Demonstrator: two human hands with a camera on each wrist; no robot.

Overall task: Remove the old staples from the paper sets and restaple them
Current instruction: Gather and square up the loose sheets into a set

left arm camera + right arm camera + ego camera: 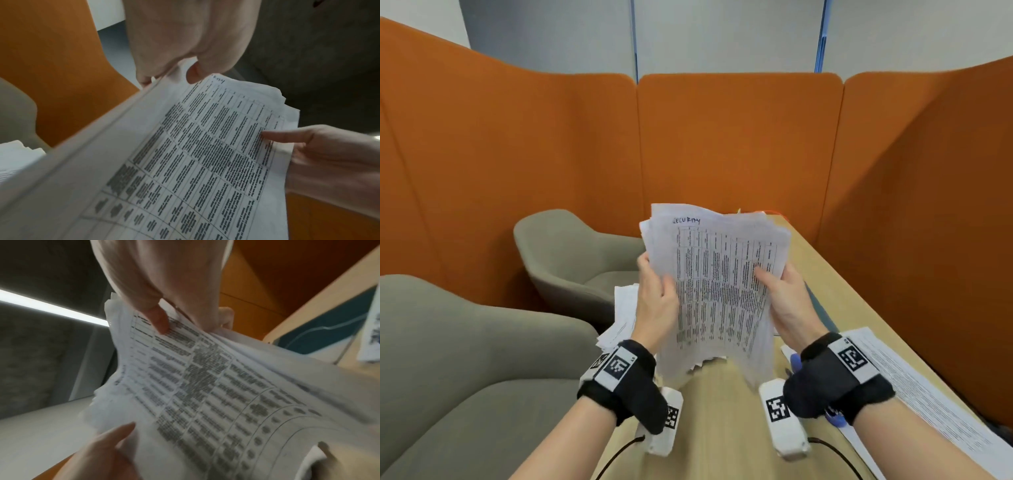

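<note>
Paper set: a thick sheaf of printed table pages [717,287], held upright in the air above the near end of the surface, top sheet facing the person, a handwritten word at its head, edges fanned and uneven
Left hand: left hand [655,301] clamps the left edge of the sheaf, thumb on the front page, fingers behind it
Right hand: right hand [787,299] clamps the right edge the same way, thumb [158,319] pressed flat on the print
Staple: none can be made out; the corners are too blurred or too small to tell
Step in hand: by my reading, picking up and squaring a set, or hunting for its old staple, before any pulling starts
Next move calls for: finding the stapled corner, laying the sheaf down flat, freeing one hand for a tool while the other pins the pages so they do not slide
Risk: the loose fanned sheets could slip out of order
Other papers: a pile of sheets [621,317] just left of the left hand at the surface edge; a printed page [921,394] lying flat to the right
Blue object: something blue [796,363] partly hidden under the right wrist, possibly the tool
Surface: long pale wooden surface [722,428] running away from the person
Room: a booth walled by orange padded panels [736,147], two grey armchairs [575,260] on the left
</note>
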